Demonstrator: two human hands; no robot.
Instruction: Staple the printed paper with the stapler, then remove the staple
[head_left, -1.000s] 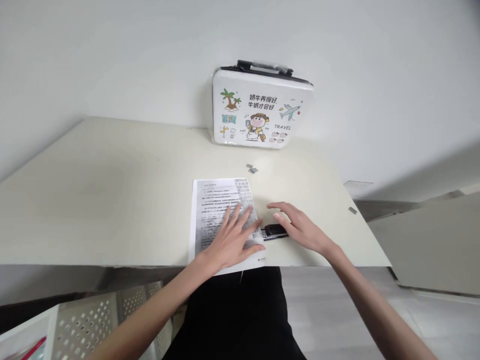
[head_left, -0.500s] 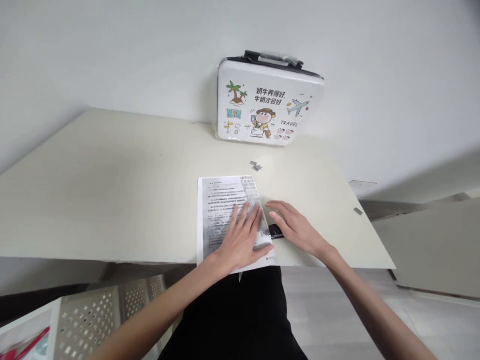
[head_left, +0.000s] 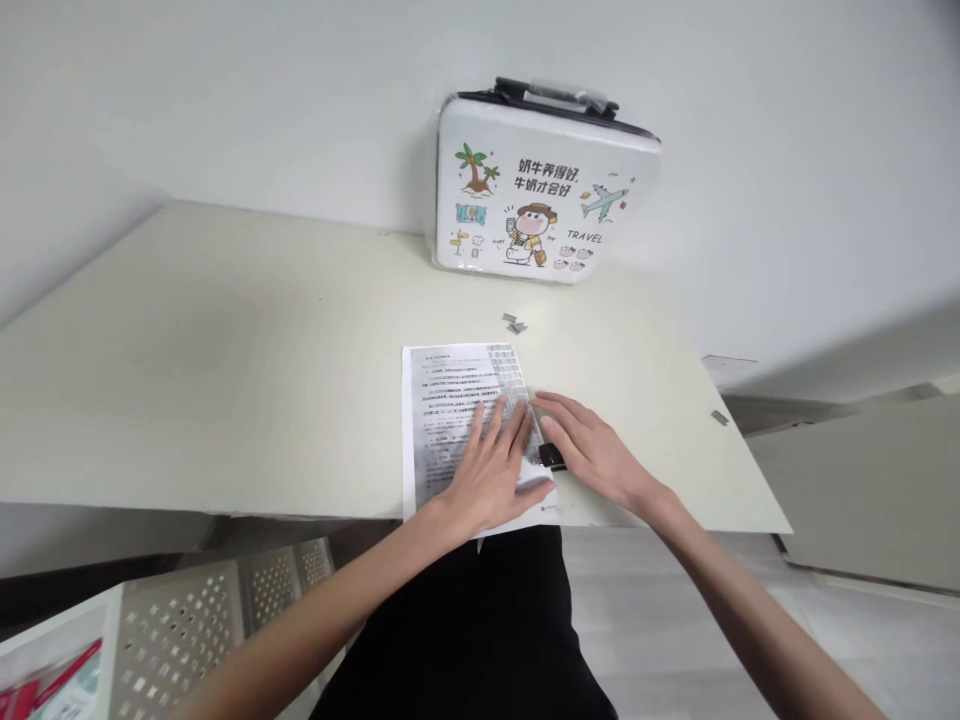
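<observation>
My left hand (head_left: 495,470) lies flat with spread fingers on a printed sheet of paper (head_left: 450,400), pressing it to the table. The sheet carries lines of text and a grey grid along its right side; its lower edge reaches the table's front edge. At the sheet's right edge, my right hand (head_left: 596,455) curves over a small black stapler (head_left: 552,457). Only the stapler's dark front end shows, touching the paper's edge; the palm hides the rest. The right fingertips and thumb lie beside the paper. Small grey staple strips (head_left: 515,325) lie beyond the sheet.
A white cartoon-printed case (head_left: 547,190) with a black handle stands at the back against the wall. Another grey strip (head_left: 719,417) lies near the right edge of the cream table (head_left: 225,370). A perforated plastic basket (head_left: 184,620) stands below at the left.
The view has shifted slightly, so table and case sit a little higher. My right hand sits marginally closer to the paper's edge; the left hand stays flat on the sheet.
</observation>
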